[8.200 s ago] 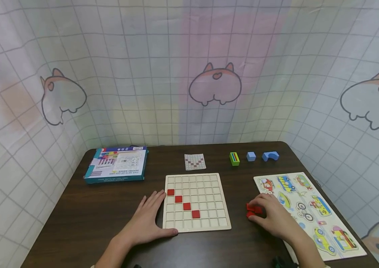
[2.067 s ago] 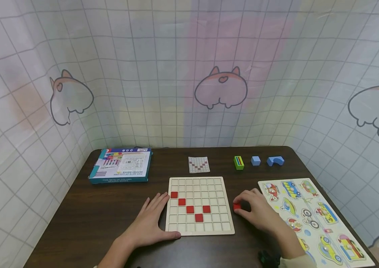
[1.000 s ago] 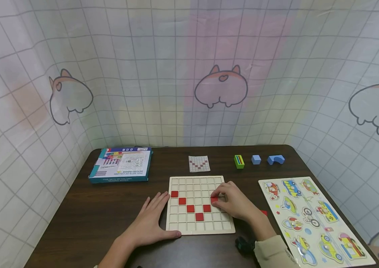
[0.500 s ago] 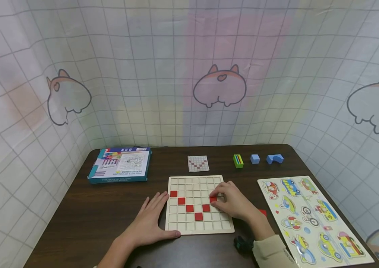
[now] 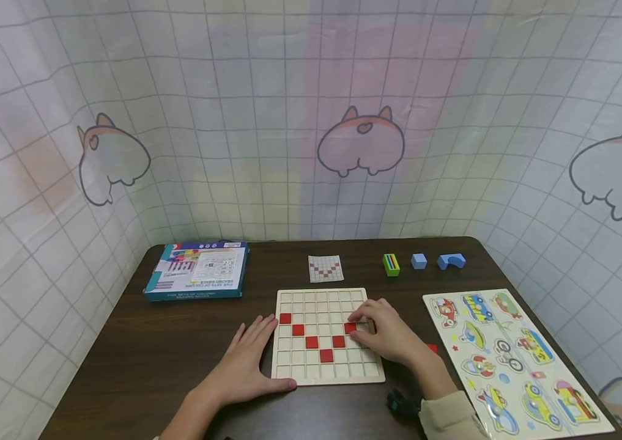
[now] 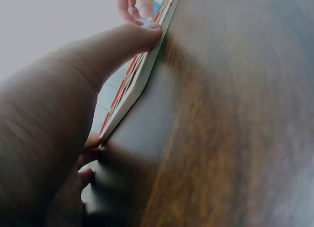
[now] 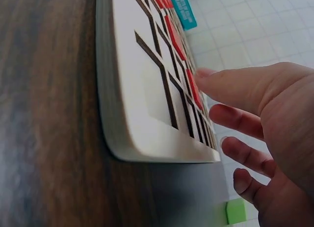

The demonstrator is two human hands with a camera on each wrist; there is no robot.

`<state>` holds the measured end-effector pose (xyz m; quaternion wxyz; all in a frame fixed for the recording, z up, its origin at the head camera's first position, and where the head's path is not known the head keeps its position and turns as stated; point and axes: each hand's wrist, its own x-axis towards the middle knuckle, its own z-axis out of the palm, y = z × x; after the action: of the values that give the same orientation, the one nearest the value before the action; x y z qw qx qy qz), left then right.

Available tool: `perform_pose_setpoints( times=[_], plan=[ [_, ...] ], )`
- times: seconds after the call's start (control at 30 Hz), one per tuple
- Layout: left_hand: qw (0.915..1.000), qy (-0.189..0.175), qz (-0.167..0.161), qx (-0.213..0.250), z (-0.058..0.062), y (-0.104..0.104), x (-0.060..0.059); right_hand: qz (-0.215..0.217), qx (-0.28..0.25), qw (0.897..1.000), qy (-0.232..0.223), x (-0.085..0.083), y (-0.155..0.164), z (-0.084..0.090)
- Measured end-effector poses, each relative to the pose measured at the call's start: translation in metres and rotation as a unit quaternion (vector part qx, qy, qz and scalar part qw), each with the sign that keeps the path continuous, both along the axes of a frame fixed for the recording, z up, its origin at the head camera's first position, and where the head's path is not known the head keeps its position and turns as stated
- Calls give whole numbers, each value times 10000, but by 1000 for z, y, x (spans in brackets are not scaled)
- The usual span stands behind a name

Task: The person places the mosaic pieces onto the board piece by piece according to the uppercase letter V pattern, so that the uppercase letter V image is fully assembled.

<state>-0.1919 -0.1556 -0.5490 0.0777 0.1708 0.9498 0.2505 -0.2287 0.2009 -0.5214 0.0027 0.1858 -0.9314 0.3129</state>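
right hand (image 5: 389, 334) covers part of the grid board (image 5: 326, 370) (cells hidden) — fingertips unclear.

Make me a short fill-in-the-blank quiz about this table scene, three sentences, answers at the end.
1. The tiles set in the wooden grid board are all coloured ____.
2. The left hand rests flat against the board's ____ edge.
3. The right hand has its fingers on the board beside the ____ red tile.

Missing words: red; left; rightmost
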Motion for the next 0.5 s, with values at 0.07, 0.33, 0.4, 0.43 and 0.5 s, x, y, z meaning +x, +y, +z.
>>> perform_pose_setpoints(
  times=[0.07, 0.33, 0.4, 0.43, 0.5],
  plan=[
    [10000, 8, -9, 0, 0, 0, 0, 29, 79, 10000, 47, 3, 3, 3],
    [10000, 43, -24, -9, 0, 0, 0, 49, 394, 9990, 220, 18, 23, 14],
    [10000, 30, -22, 9, 1, 0, 0, -14, 490, 9984, 291, 22, 30, 16],
    [10000, 25, -22, 17, 1, 0, 0, -38, 529, 9980, 336, 24, 33, 16],
    [10000, 25, -17, 26, 1, 0, 0, -97, 612, 9973, 405, 28, 39, 17]
  ],
)
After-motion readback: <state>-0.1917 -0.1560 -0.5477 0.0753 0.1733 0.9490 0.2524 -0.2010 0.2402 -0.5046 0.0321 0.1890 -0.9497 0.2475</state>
